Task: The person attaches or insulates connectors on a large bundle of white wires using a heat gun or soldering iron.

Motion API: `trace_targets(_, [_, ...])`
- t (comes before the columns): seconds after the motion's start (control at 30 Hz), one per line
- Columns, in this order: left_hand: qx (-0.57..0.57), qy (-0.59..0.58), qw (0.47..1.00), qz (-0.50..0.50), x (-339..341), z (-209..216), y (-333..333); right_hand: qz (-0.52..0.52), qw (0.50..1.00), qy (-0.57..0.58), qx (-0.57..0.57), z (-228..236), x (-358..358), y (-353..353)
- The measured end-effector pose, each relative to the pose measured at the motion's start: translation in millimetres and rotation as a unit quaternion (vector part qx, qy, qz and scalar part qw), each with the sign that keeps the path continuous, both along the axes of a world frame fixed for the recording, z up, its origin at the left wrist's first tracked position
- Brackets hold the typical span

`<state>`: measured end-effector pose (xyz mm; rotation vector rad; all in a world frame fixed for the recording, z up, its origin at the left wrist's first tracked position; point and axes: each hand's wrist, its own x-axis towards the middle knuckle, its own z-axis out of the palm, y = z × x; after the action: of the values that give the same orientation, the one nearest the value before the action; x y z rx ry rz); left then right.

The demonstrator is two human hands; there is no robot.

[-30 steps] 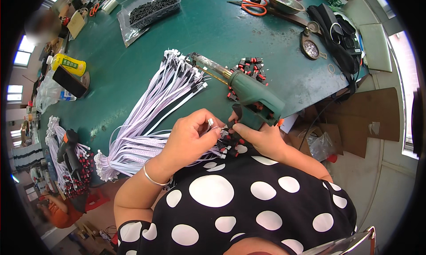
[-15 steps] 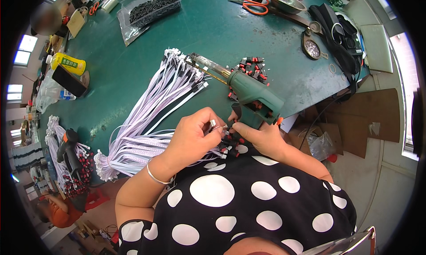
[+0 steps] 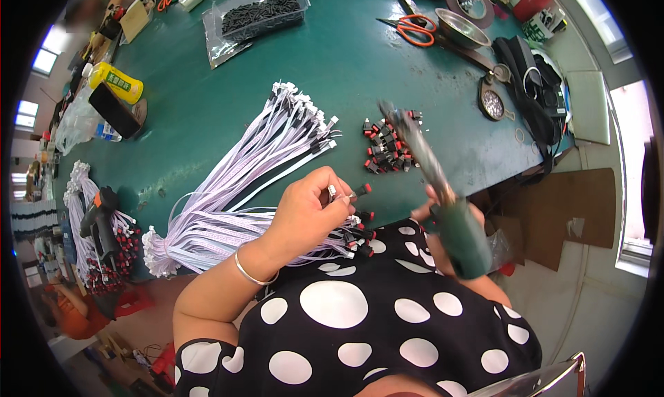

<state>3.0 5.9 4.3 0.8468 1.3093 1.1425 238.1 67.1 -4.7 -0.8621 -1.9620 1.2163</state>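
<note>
My left hand is closed in a pinch over the cable pile. Between its fingertips is a thin cable end with a white plug. A small black-and-red switch sticks out just beyond the fingertips. My right hand is wrapped round a green soldering gun, blurred by motion, its long metal barrel pointing up and away. White flat cables lie in a fanned bundle left of my hands. A heap of loose black-and-red switches sits beyond my hands.
A clear box of short black tubes stands at the back. Orange-handled scissors and a metal bowl lie far right. At left are a yellow bottle, a phone and a black-and-orange gun-shaped tool on more cables.
My right hand has drawn the soldering gun right and back toward me, away from the left hand, and its barrel has swung more upright. My left hand stays nearly in place.
</note>
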Motion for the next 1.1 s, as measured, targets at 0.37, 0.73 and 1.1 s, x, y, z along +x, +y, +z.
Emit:
trace_targets(0.37, [0.005,-0.007,1.000,0.007,0.8,-6.7,5.6,0.134,0.985,0.105,0.021,-79.3,58.2,-34.6])
trace_targets(0.73, [0.010,0.026,1.000,0.007,1.0,-6.8,4.6,0.045,0.984,0.145,-0.090,-97.4,55.8,-43.2])
trace_targets(1.1, [0.003,0.017,1.000,0.005,2.1,-10.1,5.3,0.053,0.991,0.099,-0.077,-96.8,59.1,-45.1])
